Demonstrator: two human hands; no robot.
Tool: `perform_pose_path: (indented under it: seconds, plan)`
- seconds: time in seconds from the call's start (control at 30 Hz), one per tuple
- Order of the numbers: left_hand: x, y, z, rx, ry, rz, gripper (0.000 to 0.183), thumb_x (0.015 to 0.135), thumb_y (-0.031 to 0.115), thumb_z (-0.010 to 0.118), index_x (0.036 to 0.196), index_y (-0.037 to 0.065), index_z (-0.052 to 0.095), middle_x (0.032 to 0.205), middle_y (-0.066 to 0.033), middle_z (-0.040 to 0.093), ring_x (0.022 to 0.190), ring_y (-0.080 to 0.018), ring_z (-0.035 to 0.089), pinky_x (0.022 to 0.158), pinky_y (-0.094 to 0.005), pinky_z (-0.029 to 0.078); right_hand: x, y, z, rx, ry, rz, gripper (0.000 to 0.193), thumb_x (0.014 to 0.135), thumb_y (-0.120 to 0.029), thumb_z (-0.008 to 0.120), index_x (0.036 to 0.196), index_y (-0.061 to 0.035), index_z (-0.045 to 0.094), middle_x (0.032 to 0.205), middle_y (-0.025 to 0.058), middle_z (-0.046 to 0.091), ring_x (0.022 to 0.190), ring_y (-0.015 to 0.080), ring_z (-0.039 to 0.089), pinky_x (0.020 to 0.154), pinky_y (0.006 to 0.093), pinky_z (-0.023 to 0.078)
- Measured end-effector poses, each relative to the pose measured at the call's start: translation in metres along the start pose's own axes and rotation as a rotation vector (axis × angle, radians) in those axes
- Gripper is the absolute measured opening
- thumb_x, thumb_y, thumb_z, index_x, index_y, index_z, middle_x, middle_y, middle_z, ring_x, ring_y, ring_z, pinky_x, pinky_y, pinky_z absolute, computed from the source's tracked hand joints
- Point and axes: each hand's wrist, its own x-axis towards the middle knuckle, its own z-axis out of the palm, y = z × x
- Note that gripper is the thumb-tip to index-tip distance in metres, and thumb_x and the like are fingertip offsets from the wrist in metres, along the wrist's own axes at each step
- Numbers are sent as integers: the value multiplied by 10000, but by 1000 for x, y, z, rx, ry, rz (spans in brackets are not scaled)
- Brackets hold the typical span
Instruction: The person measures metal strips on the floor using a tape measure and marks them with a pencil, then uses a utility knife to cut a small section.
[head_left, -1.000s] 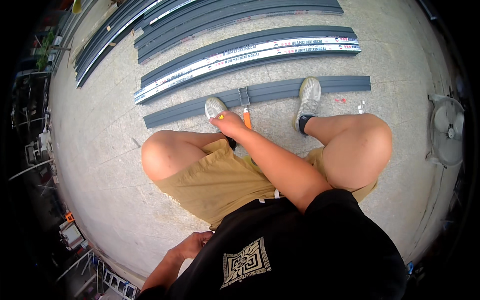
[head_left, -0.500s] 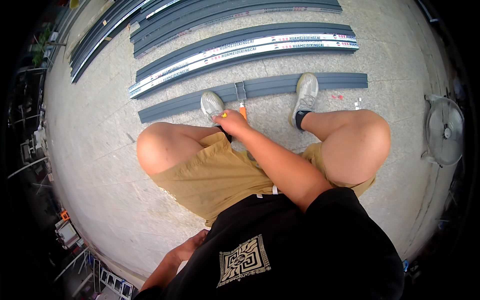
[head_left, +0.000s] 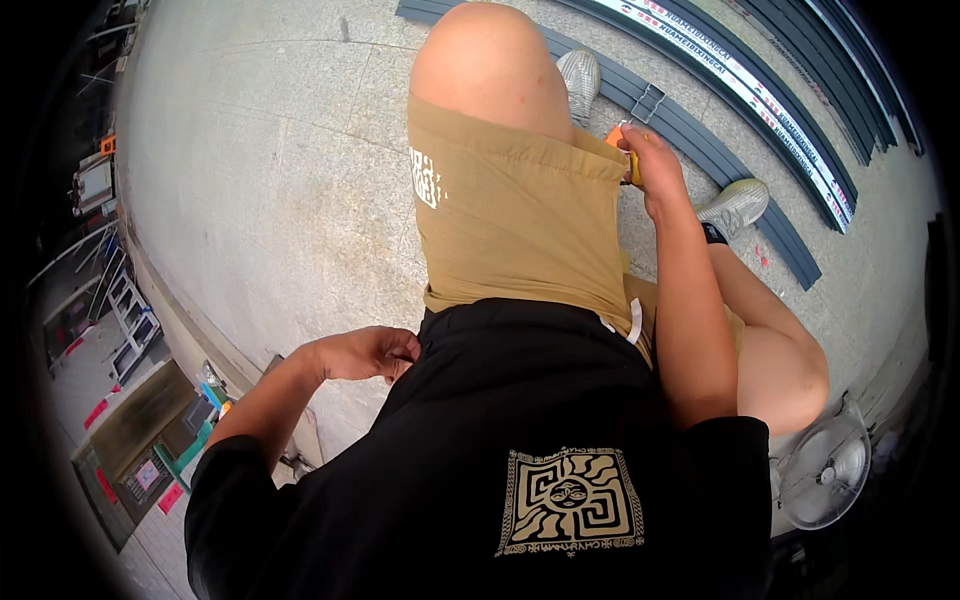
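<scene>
My right hand (head_left: 655, 165) is closed around a small yellow-handled tool (head_left: 634, 168); its working end is hidden. Just past my fingers is an orange handle (head_left: 615, 134), partly covered by the hand and my shorts. Beyond it, a bent metal bracket (head_left: 647, 103) sits across a long grey profile (head_left: 700, 145) on the floor. Both my shoes rest at that profile. At my left hip, my left hand (head_left: 372, 352) has its fingers curled in against the edge of my black shirt (head_left: 480, 400). The fingertips are partly hidden, so what they pinch is unclear.
Banded grey profiles (head_left: 740, 75) lie beyond my feet, with more dark profiles (head_left: 845, 70) stacked farther right. Small red scraps (head_left: 761, 256) dot the floor near my right shoe. A round fan (head_left: 825, 470) stands at lower right. A ladder (head_left: 130, 315) is at far left.
My view has turned left, so the profiles now appear at upper right. My left hand has come into fuller view at the hip. The yellow-handled tool stays in my right hand.
</scene>
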Motion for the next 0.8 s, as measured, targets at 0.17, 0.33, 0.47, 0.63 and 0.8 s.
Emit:
perform_pose_path:
  seconds: [0.17, 0.33, 0.47, 0.63, 0.8]
  plan:
    - [-8, -1, -14, -173, 198, 77, 248, 1028, 36, 818, 1215, 71, 659, 908, 0, 706, 788, -94, 657, 698, -265, 521, -4, 21, 1, -44, -66, 65, 361, 1075, -460, 751, 1170, -111, 761, 1027, -21, 689, 915, 120, 613, 758, 319, 533]
    - [-18, 10, -23, -198, 331, 127, 267, 981, 23, 844, 1135, 73, 631, 811, 12, 674, 711, -97, 626, 664, -269, 494, -13, 22, -5, -9, -46, 114, 335, 1085, -453, 742, 1164, -128, 745, 976, -27, 655, 904, 103, 607, 736, 309, 526]
    - [-8, 6, -10, -357, 477, 239, 306, 959, -24, 841, 1094, 105, 599, 802, 9, 694, 658, -84, 643, 587, -253, 460, -3, 39, -31, -1, -23, 143, 365, 1091, -455, 736, 1212, -110, 733, 1019, -25, 648, 897, 114, 603, 734, 306, 530]
    - [-8, 11, 2, -416, 580, 278, 311, 951, 19, 845, 1117, 104, 596, 809, 14, 679, 688, -91, 623, 618, -271, 451, 5, 49, -42, -29, -33, 163, 322, 1108, -413, 695, 1203, -105, 705, 1038, -4, 660, 901, 135, 629, 728, 320, 543]
    - [-9, -3, -4, -384, 588, 251, 317, 951, 9, 839, 1128, 112, 597, 797, 24, 688, 664, -78, 630, 605, -248, 442, -1, 50, -35, -9, -39, 172, 246, 1110, -309, 596, 1185, -93, 685, 1058, 15, 679, 919, 141, 656, 708, 336, 549]
